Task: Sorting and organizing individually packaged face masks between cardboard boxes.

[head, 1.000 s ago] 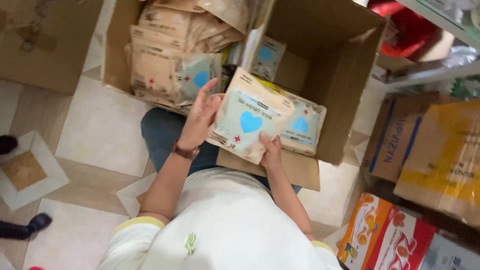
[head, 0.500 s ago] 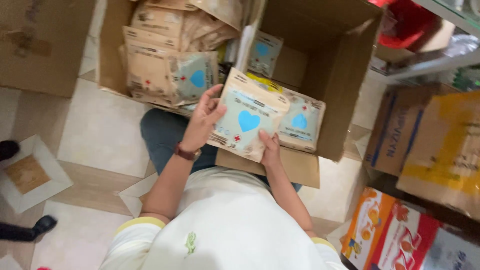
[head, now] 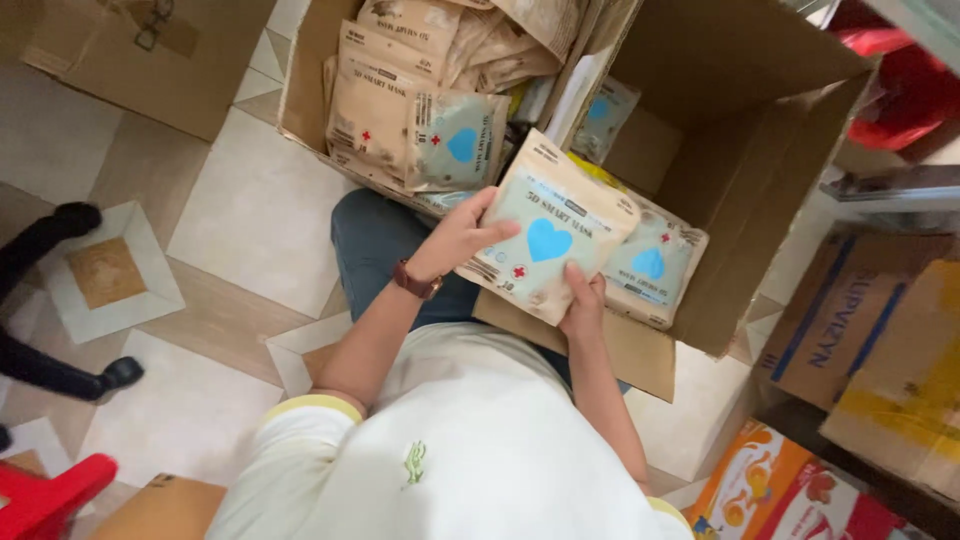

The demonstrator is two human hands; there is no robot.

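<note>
Left hand: my left hand (head: 462, 238) lies across the upper left face of the tan mask packet (head: 548, 240), fingers spread flat over it, thumb under the edge; a brown wristwatch (head: 416, 281) sits on the wrist.
Right hand: my right hand (head: 583, 300) grips the packet's lower edge, fingers curled round it, thumb on the front.
Packet held: flat pouch, pale panel with a blue heart; it sits tilted, directly on top of a second matching packet (head: 655, 272), which peeks out to the right. Whether the second one is also in my grip I cannot tell.
Where it is: over my lap, at the near rim of the open cardboard box (head: 740, 150), not down inside.
Change: against half a second back, the pair of packets holds nearly the same place and tilt; my left fingers have slid further across the front. I judge the grip is being squared up, not a packet moved.
Box contents: more packets of the same kind are stacked in the left part (head: 420, 120); the right part looks mostly bare.
Around: tiled floor (head: 240, 210), another closed carton (head: 130, 50) upper left, orange cartons (head: 780, 495) lower right.
</note>
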